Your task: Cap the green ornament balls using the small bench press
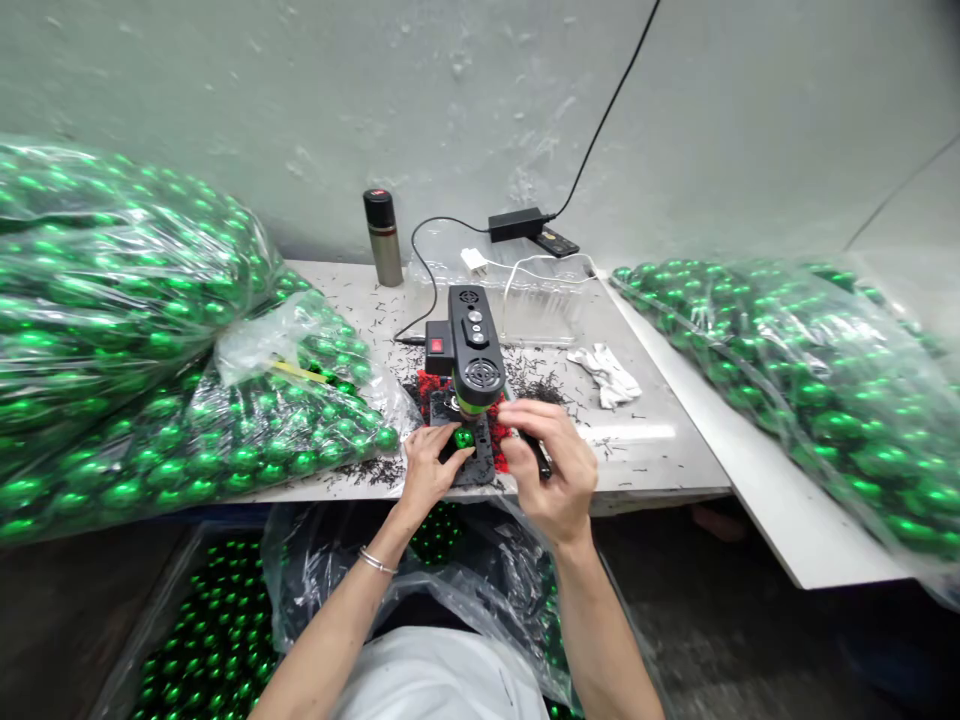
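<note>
Left hand: pinching a green ball between thumb and fingers, apparently to steady it.
Green ball: on the dark base plate, beneath the black device, probably for alignment.
Right hand: curled beside a dark handle; cannot tell whether clamped on it.
White gloves: aside on the worktop, presumably for clearance.

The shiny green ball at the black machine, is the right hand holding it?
No, the left hand holds the green ball.
</note>
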`<state>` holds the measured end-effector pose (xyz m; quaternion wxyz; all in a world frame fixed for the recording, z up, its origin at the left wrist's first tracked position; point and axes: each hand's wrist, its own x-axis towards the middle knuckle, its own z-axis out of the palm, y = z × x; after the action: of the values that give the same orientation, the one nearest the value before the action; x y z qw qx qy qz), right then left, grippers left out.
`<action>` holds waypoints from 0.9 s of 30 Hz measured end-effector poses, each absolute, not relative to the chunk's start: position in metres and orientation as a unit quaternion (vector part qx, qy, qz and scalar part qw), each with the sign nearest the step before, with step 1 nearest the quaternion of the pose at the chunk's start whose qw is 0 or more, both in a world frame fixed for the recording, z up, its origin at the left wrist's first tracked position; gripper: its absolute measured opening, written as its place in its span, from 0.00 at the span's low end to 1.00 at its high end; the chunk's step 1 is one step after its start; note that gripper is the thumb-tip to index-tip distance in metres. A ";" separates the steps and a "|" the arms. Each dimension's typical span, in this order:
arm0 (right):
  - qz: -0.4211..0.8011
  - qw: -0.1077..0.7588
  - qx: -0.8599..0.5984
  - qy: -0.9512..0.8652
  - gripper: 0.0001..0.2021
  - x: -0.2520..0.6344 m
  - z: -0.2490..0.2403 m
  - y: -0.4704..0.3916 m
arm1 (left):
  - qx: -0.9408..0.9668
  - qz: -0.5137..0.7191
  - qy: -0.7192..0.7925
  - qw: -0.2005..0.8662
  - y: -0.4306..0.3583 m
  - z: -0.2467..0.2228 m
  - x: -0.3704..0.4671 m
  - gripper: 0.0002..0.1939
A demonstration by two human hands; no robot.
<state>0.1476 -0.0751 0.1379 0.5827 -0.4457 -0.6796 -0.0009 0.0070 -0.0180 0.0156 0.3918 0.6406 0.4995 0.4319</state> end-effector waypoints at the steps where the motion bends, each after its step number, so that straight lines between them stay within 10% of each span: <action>1: 0.006 0.585 -0.445 -0.678 0.06 0.145 0.137 -0.070 | 0.637 0.437 0.497 0.396 -0.018 0.016 0.007 0.15; 27: -0.060 0.668 -0.403 -0.623 0.13 0.134 0.025 -0.051 | 0.732 0.404 0.486 0.253 -0.018 0.000 0.009 0.16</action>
<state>0.1343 -0.0511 0.0251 0.6679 -0.4030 -0.6228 -0.0604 0.0094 -0.0175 0.0004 0.2533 0.7325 0.4856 0.4044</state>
